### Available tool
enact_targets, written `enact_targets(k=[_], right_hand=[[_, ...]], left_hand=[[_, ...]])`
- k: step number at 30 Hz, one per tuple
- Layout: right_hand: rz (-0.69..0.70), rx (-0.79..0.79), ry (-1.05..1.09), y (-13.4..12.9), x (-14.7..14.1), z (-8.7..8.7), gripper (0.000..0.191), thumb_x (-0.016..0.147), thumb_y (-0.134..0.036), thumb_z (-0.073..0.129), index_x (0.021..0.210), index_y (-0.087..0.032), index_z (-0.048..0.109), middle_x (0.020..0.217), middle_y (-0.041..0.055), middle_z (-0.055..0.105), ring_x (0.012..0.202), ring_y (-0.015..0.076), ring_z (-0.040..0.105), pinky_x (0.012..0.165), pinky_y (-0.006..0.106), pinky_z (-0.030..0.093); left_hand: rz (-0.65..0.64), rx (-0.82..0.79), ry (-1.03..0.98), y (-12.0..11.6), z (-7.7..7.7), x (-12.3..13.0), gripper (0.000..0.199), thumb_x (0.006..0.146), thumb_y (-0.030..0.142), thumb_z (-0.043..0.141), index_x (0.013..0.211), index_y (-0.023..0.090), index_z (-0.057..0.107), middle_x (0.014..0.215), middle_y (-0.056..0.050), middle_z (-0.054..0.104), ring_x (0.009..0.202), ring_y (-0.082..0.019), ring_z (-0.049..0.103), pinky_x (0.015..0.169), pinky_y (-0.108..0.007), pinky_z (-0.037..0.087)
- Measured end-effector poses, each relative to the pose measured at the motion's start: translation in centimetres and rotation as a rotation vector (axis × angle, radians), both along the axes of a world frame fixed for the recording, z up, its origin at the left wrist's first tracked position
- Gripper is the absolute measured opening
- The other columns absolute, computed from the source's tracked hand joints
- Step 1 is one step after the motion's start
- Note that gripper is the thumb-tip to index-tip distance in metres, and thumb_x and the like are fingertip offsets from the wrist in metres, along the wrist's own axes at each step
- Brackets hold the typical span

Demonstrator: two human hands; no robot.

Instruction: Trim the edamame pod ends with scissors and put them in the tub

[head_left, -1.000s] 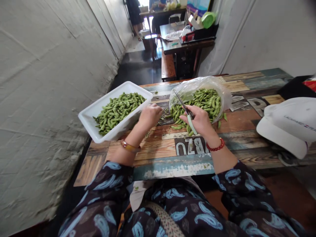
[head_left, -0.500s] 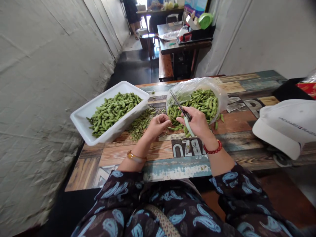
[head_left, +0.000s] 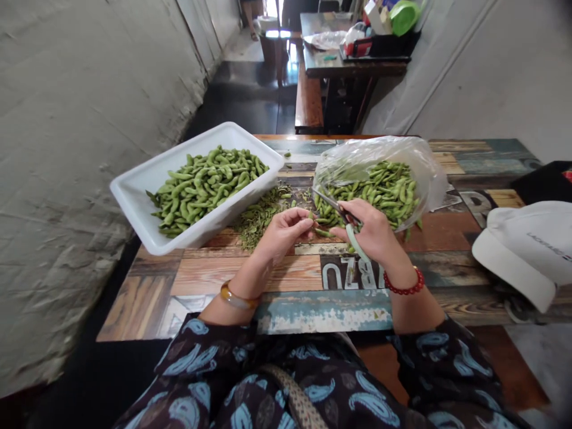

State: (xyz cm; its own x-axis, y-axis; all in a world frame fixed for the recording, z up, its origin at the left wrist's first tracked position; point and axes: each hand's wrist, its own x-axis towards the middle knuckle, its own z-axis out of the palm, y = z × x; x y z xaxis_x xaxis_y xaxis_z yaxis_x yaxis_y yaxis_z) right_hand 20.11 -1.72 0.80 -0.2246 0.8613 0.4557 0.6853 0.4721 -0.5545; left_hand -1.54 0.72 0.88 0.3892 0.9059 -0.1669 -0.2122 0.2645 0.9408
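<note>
Patchwork planks, in brown, grey and worn blue, cover the one near table [head_left: 241, 271]; beyond the fingers, well apart, stand a second table [head_left: 313, 27] and one bench [head_left: 308, 104]. One white tray [head_left: 134, 185] sits to the left of the left fingers, with green pods [head_left: 201, 185] heaped inside, too many to count. One clear plastic bag [head_left: 432, 176] lies just beyond the right fingers, its mouth towards them, more pods [head_left: 384, 187] spilling out. Between tray and left fingers is one pile of green scraps [head_left: 259, 220].

Block letters are printed on the tabletop, nearer the wearer than the fingers — a Z and a B can be made out. One white cap [head_left: 527, 244], well right of the right fingers, carries small dark lettering, partly cut off and hard to read.

Left hand [head_left: 283, 233]: thumb and forefinger pressed together on one green pod [head_left: 310, 215], mostly hidden. Right hand [head_left: 375, 233]: fingers curled round the pale handles of one pair of scissors [head_left: 352, 233], blades pointing away — I cannot tell whether they are parted.
</note>
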Motion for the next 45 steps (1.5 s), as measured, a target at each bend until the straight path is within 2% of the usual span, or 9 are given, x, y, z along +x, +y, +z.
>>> enact_targets(k=[3, 9, 19, 28, 32, 35, 38, 42, 45], right_hand=[[0.084, -0.061, -0.036, -0.2, -0.3, 0.0, 0.050, 0.081, -0.040, 0.076, 0.125, -0.023, 0.061, 0.106, 0.0089, 0.065, 0.086, 0.0234, 0.064, 0.077, 0.038, 0.057], [0.159, -0.110, -0.081, -0.6, -0.9, 0.2, 0.054, 0.080, -0.033, 0.077, 0.129, -0.023, 0.058, 0.111, 0.0101, 0.063, 0.100, 0.0262, 0.064, 0.088, 0.041, 0.056], [0.226, -0.087, -0.082, -0.8, -1.4, 0.0, 0.057, 0.081, -0.041, 0.075, 0.131, -0.021, 0.057, 0.115, 0.0128, 0.062, 0.104, 0.0287, 0.062, 0.092, 0.044, 0.054], [0.222, -0.094, -0.098, -1.0, -1.8, 0.1, 0.049, 0.087, -0.041, 0.069, 0.127, -0.014, 0.058, 0.103, 0.0124, 0.063, 0.090, 0.0253, 0.062, 0.078, 0.038, 0.054], [0.217, -0.112, -0.152, -1.0, -1.6, 0.3, 0.045, 0.088, -0.039, 0.068, 0.125, -0.015, 0.059, 0.098, 0.0098, 0.063, 0.083, 0.0227, 0.061, 0.074, 0.034, 0.051], [0.200, -0.132, -0.198, -1.0, -1.4, 0.4, 0.042, 0.089, -0.037, 0.068, 0.125, -0.016, 0.060, 0.092, 0.0069, 0.062, 0.078, 0.0213, 0.061, 0.071, 0.032, 0.050], [0.193, -0.135, -0.185, -0.9, -1.3, 0.2, 0.040, 0.089, -0.037, 0.068, 0.124, -0.018, 0.061, 0.093, 0.0062, 0.064, 0.082, 0.0216, 0.063, 0.073, 0.032, 0.050], [0.086, -0.082, -0.077, -0.6, -1.3, -0.3, 0.039, 0.087, -0.040, 0.070, 0.118, -0.017, 0.064, 0.097, 0.0091, 0.068, 0.088, 0.0240, 0.066, 0.079, 0.035, 0.052], [-0.002, -0.047, 0.003, -0.3, -1.2, -0.5, 0.041, 0.086, -0.043, 0.070, 0.118, -0.018, 0.064, 0.093, 0.0083, 0.068, 0.086, 0.0240, 0.066, 0.079, 0.036, 0.053]], left_hand=[[0.044, 0.046, -0.021, 0.0, 0.1, -0.3, 0.029, 0.070, 0.038, 0.081, 0.083, 0.014, 0.069, 0.072, -0.002, 0.067, 0.058, -0.008, 0.055, 0.058, -0.020, 0.045], [0.039, 0.125, -0.008, 0.2, -0.6, -0.5, 0.024, 0.072, 0.036, 0.080, 0.080, 0.014, 0.073, 0.066, -0.001, 0.063, 0.053, -0.007, 0.049, 0.051, -0.020, 0.039], [-0.014, 0.173, 0.080, -0.1, -0.2, -0.4, 0.022, 0.073, 0.034, 0.078, 0.084, 0.015, 0.077, 0.066, -0.002, 0.066, 0.055, -0.008, 0.049, 0.053, -0.021, 0.037], [-0.040, 0.202, 0.092, 0.2, -0.5, -0.6, 0.024, 0.074, 0.034, 0.077, 0.085, 0.013, 0.076, 0.072, -0.003, 0.070, 0.056, -0.008, 0.051, 0.053, -0.020, 0.040], [-0.039, 0.204, 0.116, 0.1, -0.6, -0.7, 0.024, 0.074, 0.034, 0.078, 0.085, 0.012, 0.075, 0.070, -0.002, 0.067, 0.057, -0.008, 0.049, 0.054, -0.020, 0.039], [-0.020, 0.189, 0.140, 0.1, -0.7, -0.7, 0.025, 0.073, 0.036, 0.079, 0.078, 0.012, 0.073, 0.064, 0.000, 0.062, 0.055, -0.008, 0.047, 0.053, -0.021, 0.035], [0.014, 0.172, 0.121, 0.2, -0.8, -0.6, 0.026, 0.072, 0.036, 0.079, 0.073, 0.012, 0.070, 0.061, 0.001, 0.059, 0.053, -0.007, 0.044, 0.051, -0.021, 0.032], [0.105, 0.220, 0.108, 0.5, -0.8, -0.6, 0.023, 0.069, 0.032, 0.081, 0.079, 0.013, 0.074, 0.071, -0.001, 0.061, 0.062, -0.009, 0.049, 0.057, -0.022, 0.037], [0.163, 0.188, 0.057, 0.6, -0.8, -0.6, 0.023, 0.067, 0.030, 0.082, 0.080, 0.014, 0.073, 0.065, 0.002, 0.056, 0.060, -0.007, 0.047, 0.057, -0.021, 0.038]])
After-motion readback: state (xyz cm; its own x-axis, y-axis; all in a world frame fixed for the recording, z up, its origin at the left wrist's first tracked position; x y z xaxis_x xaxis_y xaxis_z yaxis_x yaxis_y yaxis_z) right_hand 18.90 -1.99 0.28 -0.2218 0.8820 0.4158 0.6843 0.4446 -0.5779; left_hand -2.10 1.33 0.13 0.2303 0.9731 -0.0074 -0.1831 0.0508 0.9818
